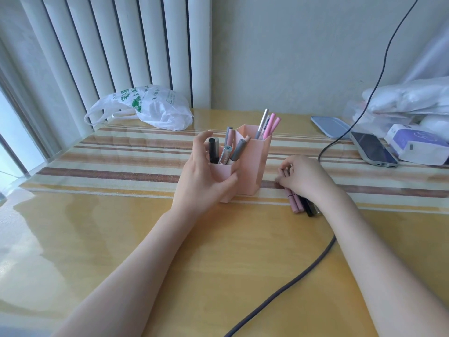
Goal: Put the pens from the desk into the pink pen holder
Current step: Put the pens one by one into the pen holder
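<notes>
Far beyond the left hand [202, 173], a white plastic bag [155, 107] with green printing lies at the back edge of the surface [97, 234]; its writing is too small to read. Open glossy room lies to the left of this hand and toward the near edge. The left hand curls round the low front compartment of the pink pen holder [250, 164], thumb on its front wall, fingers raised beside a black tube [213, 150] standing in it among silver and grey pens. The taller compartment behind holds pink and silver pens. Just right of the holder, the right hand [303, 177] lies over a bunch of pens [300, 203], pink and black, flat on the surface, fingertips curled onto them. A dark cable [303, 271] runs under the right forearm. Beyond the right hand lie a phone [373, 148], a blue lid [331, 126] and a tissue pack [418, 143].
</notes>
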A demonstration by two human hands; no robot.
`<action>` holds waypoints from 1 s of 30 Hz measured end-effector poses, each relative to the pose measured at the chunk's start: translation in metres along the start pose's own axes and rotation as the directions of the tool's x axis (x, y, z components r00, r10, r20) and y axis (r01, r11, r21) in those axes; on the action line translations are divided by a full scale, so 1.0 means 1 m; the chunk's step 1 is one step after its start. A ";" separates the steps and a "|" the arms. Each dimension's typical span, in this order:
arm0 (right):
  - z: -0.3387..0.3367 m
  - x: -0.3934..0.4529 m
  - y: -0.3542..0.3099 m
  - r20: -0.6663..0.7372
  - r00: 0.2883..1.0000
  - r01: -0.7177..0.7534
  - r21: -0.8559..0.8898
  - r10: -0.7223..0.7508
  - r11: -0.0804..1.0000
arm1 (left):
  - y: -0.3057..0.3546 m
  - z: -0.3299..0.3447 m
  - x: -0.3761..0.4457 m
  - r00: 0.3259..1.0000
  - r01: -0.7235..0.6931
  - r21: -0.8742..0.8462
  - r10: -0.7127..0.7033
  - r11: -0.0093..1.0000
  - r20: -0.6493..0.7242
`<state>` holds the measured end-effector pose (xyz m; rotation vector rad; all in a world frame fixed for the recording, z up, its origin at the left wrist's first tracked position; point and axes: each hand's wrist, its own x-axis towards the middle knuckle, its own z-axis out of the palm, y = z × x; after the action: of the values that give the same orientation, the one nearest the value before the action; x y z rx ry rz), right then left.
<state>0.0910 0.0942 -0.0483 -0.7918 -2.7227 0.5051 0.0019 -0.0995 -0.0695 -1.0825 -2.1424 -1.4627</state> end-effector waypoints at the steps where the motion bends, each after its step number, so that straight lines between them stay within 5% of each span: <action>1: -0.001 -0.003 -0.004 0.021 1.000 0.020 -0.030 -0.019 0.999 | 0.000 0.000 0.000 1.000 0.001 0.005 -0.001 1.000 -0.002; 10: 0.004 -0.014 -0.024 0.095 0.984 0.175 -0.346 -0.152 0.922 | 0.001 0.000 -0.001 1.000 0.005 0.016 -0.005 1.000 -0.004; 16: 0.001 -0.018 -0.026 0.218 0.959 0.208 -0.106 -0.181 0.972 | 0.002 0.002 -0.002 1.000 0.005 0.032 -0.004 0.999 -0.013; 20: 0.001 -0.019 -0.030 0.158 0.976 0.100 0.285 -0.149 0.953 | 0.001 0.001 -0.001 1.000 0.006 0.073 -0.005 0.997 -0.016; 24: -0.001 -0.009 -0.027 0.046 0.997 -0.073 0.701 0.057 0.709 | 0.004 -0.002 0.001 0.998 0.057 0.088 -0.054 0.994 -0.041; 27: -0.008 -0.002 -0.028 0.273 0.956 -0.282 0.956 0.109 0.081 | 0.003 -0.003 0.001 0.995 0.096 -0.011 -0.096 0.995 0.014; 28: -0.010 -0.002 -0.029 0.312 0.947 -0.310 0.950 0.074 -0.032 | 0.002 -0.003 0.001 0.994 0.106 -0.042 -0.104 0.994 0.042; 30: -0.010 -0.004 -0.031 0.304 0.953 -0.303 0.950 -0.002 -0.068 | 0.000 -0.002 0.000 0.992 0.092 -0.030 -0.089 0.995 0.086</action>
<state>0.0832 0.0701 -0.0273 -0.5006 -1.3952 2.3846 0.0011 -0.1014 -0.0685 -1.0909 -2.2603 -1.5239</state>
